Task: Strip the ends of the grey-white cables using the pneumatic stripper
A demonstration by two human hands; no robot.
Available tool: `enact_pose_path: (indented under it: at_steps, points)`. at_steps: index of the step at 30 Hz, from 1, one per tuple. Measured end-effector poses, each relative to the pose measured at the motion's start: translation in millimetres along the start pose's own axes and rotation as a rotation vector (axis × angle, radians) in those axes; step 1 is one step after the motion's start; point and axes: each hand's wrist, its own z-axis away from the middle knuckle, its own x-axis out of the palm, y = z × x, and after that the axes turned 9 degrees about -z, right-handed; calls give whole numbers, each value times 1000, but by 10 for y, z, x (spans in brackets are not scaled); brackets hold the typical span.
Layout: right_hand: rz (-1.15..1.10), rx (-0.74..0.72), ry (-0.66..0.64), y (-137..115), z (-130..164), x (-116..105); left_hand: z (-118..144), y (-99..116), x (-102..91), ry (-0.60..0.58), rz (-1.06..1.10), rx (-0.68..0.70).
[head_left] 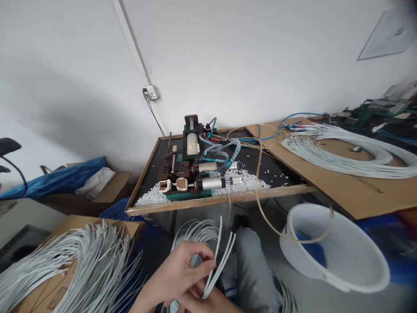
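Head view: two hands sorting white cable ends at the bottom centre of the frame.

The left hand [182,276] pinches a few white cables [222,257] between fingers and thumb; the right hand [213,307], partly cut off, seems to close on them from below. Their free ends rise up and slightly right from the grip, toward the stripping machine [194,167] on the dark bench [220,200] straight ahead. More cable lies on the cardboard box [68,265] at lower left, a white tub [335,252] sits at right, and another coil [352,150] beyond.
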Motion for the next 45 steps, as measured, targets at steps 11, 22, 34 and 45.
enact_pose_path:
  at_steps: [11, 22, 34, 45]
  points:
    - [-384, -55, 280, 481, -289, -242, -456, -511, -432, 702, 169, 82]
    - [-407, -31, 248, 596, -260, -243, -669, -901, -524, 856, 198, -26]
    - [-399, -32, 208, 573, -264, -247, -648, -878, -495, 929, 152, 5]
    - [-360, -29, 229, 556, -251, -242, -656, -812, -449, 957, 144, -16]
